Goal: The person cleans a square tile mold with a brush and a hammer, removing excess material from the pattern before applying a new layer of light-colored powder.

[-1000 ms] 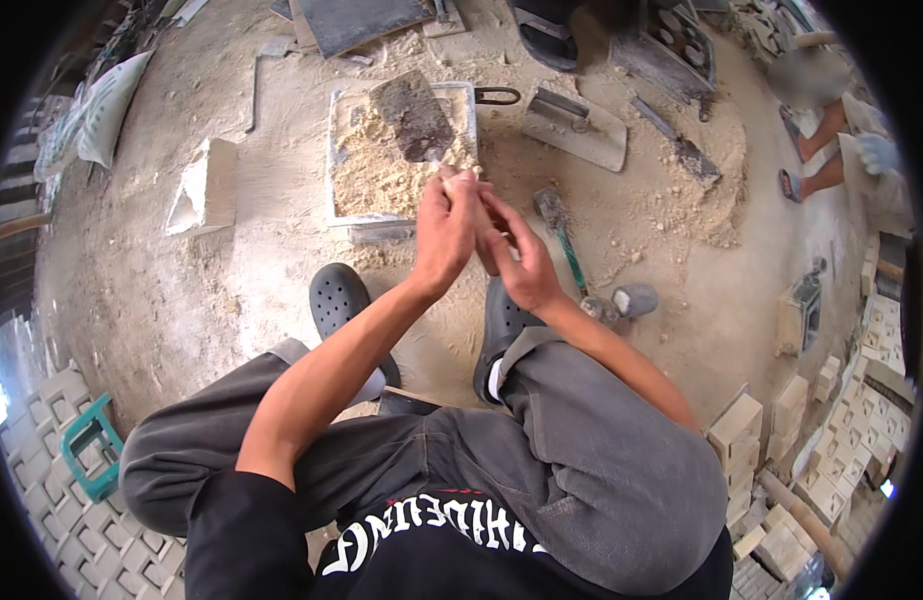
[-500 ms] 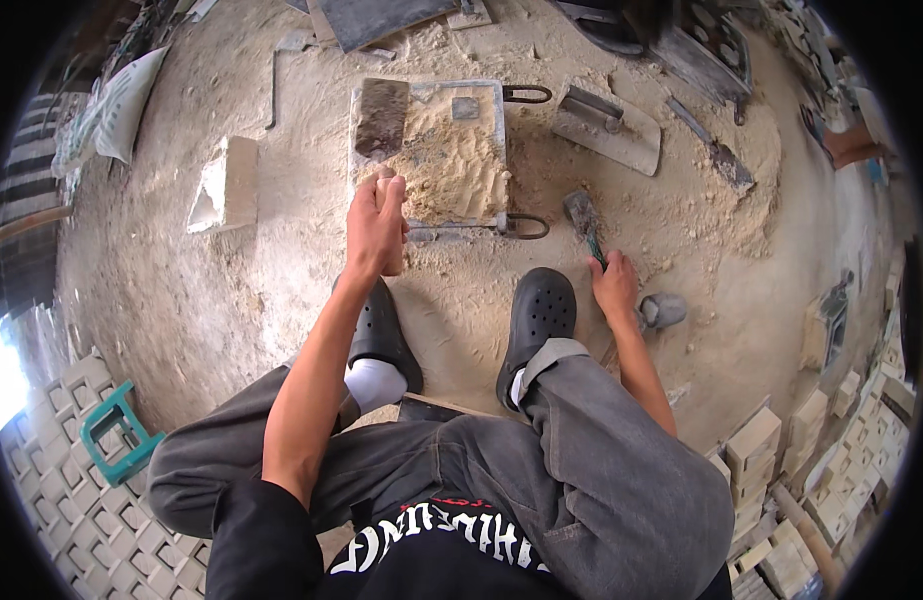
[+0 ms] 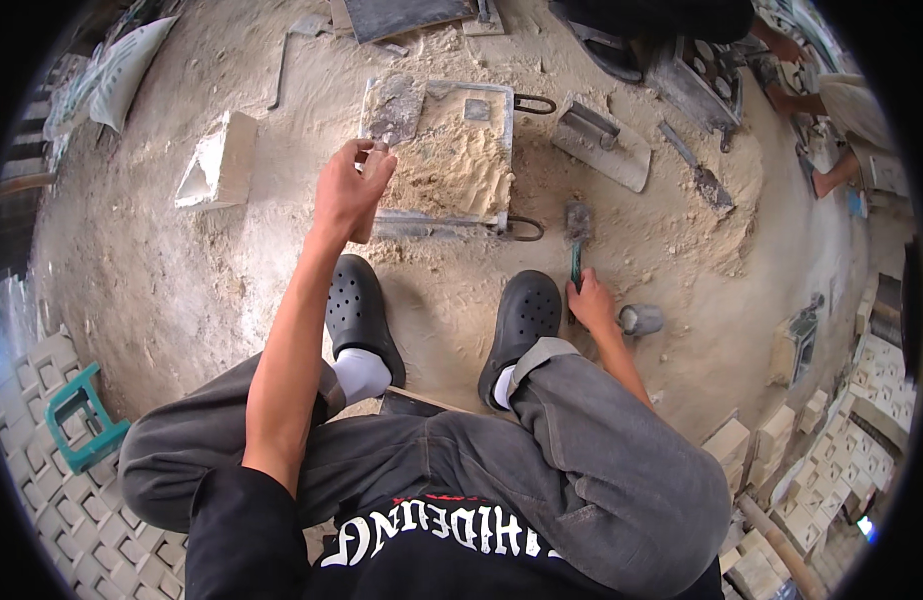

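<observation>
In my left hand (image 3: 351,190), closed, is a trowel. Its wooden handle (image 3: 362,228) points down toward my left shoe, and its dusty grey blade (image 3: 397,106) lies over the far left corner of a rectangular metal mould frame (image 3: 436,222). Sandy tan mix (image 3: 451,165) fills the mould, with a small grey square plate (image 3: 476,110) on top. On the ground right of the mould, my right hand (image 3: 591,299) is closed on the green handle of a tool with a dusty grey head (image 3: 578,215); whether it is a brush or a hammer, I cannot tell.
A grey cup (image 3: 640,319) stands beside my right hand. Beyond the mould's right side lie a plastering float (image 3: 603,142) and a narrow trowel (image 3: 696,165). A pale block (image 3: 219,162) sits to the left. Other people's limbs (image 3: 831,175) show at far right.
The trowel blade has gone from tilted to lying flatter on the mould's corner. My right hand has swung the green-handled tool more upright. The whole view has shifted slightly.
</observation>
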Demonstrator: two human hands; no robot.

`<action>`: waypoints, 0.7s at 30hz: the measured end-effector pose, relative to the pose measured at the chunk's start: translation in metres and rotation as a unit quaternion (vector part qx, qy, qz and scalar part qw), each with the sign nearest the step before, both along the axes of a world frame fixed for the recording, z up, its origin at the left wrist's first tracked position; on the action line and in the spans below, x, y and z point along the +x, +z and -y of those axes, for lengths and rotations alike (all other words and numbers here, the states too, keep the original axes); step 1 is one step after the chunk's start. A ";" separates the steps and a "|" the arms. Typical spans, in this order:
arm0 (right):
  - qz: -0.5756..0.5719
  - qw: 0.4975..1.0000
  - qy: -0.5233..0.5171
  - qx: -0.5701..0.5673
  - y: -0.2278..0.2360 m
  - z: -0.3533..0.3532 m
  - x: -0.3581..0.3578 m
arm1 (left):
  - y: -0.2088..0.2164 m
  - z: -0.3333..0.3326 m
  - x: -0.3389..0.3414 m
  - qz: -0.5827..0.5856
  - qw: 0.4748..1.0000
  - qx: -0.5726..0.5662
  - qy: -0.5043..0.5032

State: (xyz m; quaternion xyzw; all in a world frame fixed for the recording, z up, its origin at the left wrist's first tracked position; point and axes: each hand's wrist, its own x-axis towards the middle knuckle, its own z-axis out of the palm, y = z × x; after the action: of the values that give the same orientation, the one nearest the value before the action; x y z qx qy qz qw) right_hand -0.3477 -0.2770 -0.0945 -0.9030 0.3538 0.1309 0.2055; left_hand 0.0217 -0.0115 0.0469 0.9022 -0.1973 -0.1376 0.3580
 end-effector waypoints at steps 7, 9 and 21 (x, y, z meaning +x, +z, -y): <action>0.169 0.889 -0.210 0.371 0.061 -0.005 0.022 | -0.002 -0.013 -0.003 0.091 0.995 0.031 0.004; 0.207 0.796 -0.243 0.514 0.083 0.015 0.021 | -0.002 -0.007 -0.016 0.100 0.994 0.053 0.007; 0.436 0.895 -0.055 0.068 0.100 0.036 0.136 | -0.012 0.013 -0.047 0.263 0.961 0.049 -0.062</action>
State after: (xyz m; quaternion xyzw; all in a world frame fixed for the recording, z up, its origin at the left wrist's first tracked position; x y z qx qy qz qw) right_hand -0.2116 -0.3127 0.0056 -0.8321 0.2681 -0.2640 0.4074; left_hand -0.0253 -0.0246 0.0345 0.9089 -0.3335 0.0730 0.2393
